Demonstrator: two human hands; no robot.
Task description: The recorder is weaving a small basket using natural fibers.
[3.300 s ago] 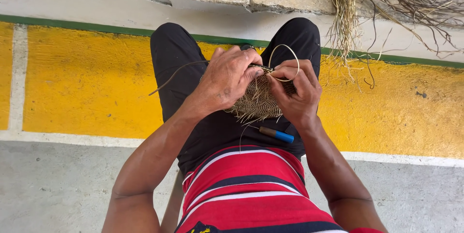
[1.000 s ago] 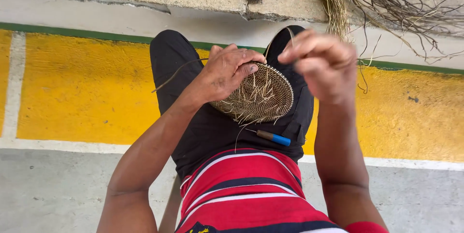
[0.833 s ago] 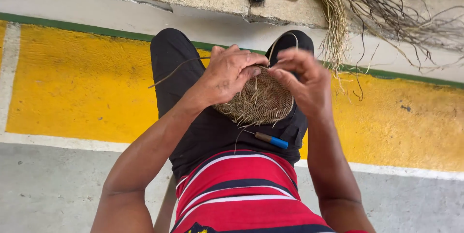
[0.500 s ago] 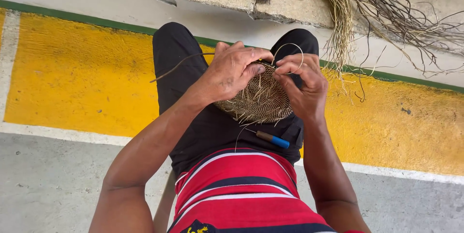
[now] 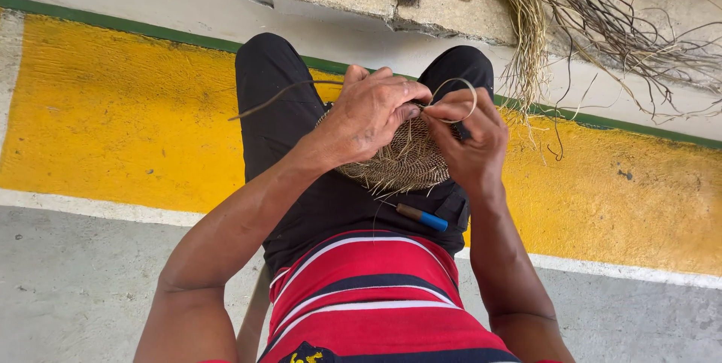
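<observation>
Yellow-painted concrete floor fills the frame. At centre, a round woven basket base [image 5: 398, 160] rests on the person's lap. Left hand [image 5: 368, 118] clamps its rim; right hand [image 5: 470, 137] pinches a looped fibre strand [image 5: 459, 86]. Mid-stitch, seemingly: tightening calls for a steady pull.

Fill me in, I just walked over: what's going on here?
A seated person is weaving a small round basket on their lap. The left hand grips its rim; the right hand pinches a looped strand at the edge. A blue-tipped tool lies on the lap, and loose fibres sit on the ledge ahead.
</observation>
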